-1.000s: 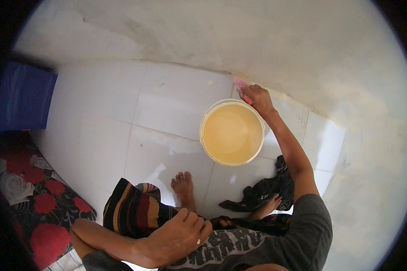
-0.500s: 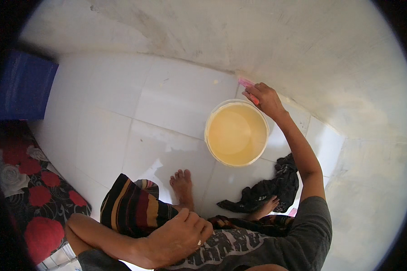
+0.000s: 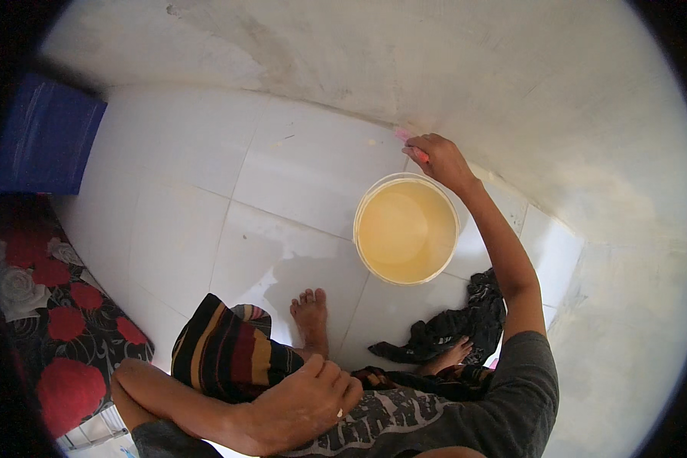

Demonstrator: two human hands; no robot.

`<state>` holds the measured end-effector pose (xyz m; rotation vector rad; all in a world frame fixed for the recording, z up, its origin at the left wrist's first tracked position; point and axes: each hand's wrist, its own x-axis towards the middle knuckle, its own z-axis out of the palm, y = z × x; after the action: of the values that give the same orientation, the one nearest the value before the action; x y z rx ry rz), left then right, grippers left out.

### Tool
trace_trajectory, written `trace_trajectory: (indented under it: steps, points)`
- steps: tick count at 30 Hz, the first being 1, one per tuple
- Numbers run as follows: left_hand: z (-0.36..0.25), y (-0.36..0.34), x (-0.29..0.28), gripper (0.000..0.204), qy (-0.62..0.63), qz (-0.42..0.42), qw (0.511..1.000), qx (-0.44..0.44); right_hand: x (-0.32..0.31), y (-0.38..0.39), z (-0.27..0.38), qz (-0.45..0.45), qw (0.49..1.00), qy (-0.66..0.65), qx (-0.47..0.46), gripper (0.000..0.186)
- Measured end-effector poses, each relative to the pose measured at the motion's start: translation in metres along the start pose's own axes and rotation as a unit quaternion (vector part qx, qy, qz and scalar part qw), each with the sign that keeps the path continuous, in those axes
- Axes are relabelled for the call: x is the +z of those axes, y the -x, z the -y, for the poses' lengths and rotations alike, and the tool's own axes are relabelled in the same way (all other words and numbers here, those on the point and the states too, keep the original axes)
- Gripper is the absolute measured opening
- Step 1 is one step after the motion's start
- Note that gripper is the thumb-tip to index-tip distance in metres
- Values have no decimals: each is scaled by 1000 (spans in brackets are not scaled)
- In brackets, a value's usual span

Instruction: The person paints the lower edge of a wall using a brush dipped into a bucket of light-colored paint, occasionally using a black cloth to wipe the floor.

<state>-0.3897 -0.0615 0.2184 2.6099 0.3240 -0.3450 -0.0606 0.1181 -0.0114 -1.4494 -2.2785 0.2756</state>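
Up at the foot of the wall, my right hand (image 3: 442, 160) is closed on a pink-bristled brush (image 3: 402, 133) with a red-orange handle, its bristles at the floor edge. Just below that hand stands a white bucket (image 3: 356, 229) holding pale yellow liquid, probably paint. My left hand (image 3: 318, 393) rests low at my lap with curled fingers; whatever they may hold is hidden. A crumpled black cloth (image 3: 435, 336) lies below the bucket, beside my right foot.
A pale, patchy plastered wall (image 3: 374, 53) curves round the top and right of the white tiled floor (image 3: 175, 153). At the left are a blue box (image 3: 49, 133) and a black mattress or mat (image 3: 61, 320) with red flowers. My bare left foot (image 3: 308, 317) is on the tiles.
My right hand and the brush shifted right, then back slightly left and up along the wall's base. The bucket appears a little farther right in the view. My left hand has barely moved.
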Motion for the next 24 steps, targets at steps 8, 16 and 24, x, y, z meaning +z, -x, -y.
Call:
trace_trajectory:
  steps: [8,16,24]
  points:
    - [0,3,-4,24,-17,17,1000,13,21,-34,-20,91,995,32,2,27]
    - [1,2,-3,27,17,17,1000,-3,0,0,-10,9,1000,-22,1,15]
    - [0,6,-6,23,-25,10,1000,13,12,-26,-15,60,997,44,-11,18]
